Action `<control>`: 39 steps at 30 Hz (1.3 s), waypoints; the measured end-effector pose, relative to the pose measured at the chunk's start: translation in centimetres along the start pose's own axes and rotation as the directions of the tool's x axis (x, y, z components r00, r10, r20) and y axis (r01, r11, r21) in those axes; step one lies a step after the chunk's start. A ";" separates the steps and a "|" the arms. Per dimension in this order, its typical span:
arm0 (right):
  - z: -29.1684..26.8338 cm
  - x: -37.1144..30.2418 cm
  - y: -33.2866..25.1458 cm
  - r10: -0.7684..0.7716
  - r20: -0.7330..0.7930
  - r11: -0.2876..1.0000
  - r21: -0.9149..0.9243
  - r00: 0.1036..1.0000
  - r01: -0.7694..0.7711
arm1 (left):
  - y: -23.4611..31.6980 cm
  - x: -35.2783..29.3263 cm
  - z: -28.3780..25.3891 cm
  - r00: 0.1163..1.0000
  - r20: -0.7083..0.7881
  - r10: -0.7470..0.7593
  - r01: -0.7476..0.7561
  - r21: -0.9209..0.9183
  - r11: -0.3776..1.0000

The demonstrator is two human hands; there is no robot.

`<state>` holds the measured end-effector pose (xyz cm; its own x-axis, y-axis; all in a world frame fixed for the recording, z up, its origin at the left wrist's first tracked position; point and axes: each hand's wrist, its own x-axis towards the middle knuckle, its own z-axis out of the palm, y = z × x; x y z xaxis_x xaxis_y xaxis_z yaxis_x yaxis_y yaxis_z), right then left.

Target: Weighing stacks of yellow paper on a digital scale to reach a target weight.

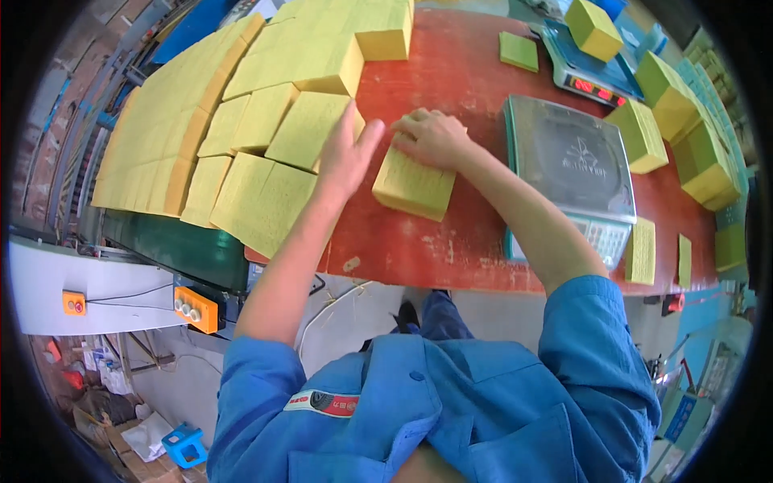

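Observation:
A block-like stack of yellow paper (415, 187) lies on the red table in front of me. My right hand (435, 138) rests over its far end, fingers curled down around it. Just left of that stack, my left hand (348, 157) is held with thumb and fingers apart and nothing between them. Its fingertips are beside another yellow stack (310, 129) at the edge of a large group of yellow stacks (302, 56). Whether the left fingers touch that stack I cannot tell.
On the red table (475, 258), a scale with a dark top plate (572, 157) stands to the right. Behind it, a second scale (568, 60) with a lit display bears a yellow stack. More yellow stacks (640, 137) line the right side. An orange button box (196, 310) sits below left.

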<state>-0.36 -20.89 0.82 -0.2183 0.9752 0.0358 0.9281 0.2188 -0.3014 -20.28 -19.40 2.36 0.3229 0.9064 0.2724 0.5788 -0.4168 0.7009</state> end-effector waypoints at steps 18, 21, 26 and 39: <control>13.1 -30.6 -9.2 0.593 0.373 -0.539 0.842 0.714 0.007 | 8.0 -15.3 2.6 0.951 0.300 0.075 -0.178 0.334 0.926; 14.6 -29.5 -8.6 0.538 0.371 -0.702 0.695 0.757 0.159 | 7.1 -17.1 2.5 0.943 0.272 0.193 -0.272 0.288 0.918; 13.6 -30.8 -8.7 0.421 0.395 -0.739 0.671 0.817 0.056 | 7.5 -19.8 2.0 0.932 0.275 0.235 -0.298 0.215 0.930; -12.7 -29.8 1.5 0.306 -0.747 0.906 0.418 0.590 0.061 | 17.2 -9.8 12.6 0.896 0.388 0.214 0.029 -0.533 0.845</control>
<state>11.34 -49.21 11.45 0.3802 0.6666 0.6411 0.7016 0.2437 -0.6695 -3.99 -36.33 3.44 0.7040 0.6966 0.1388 0.0991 -0.2898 0.9519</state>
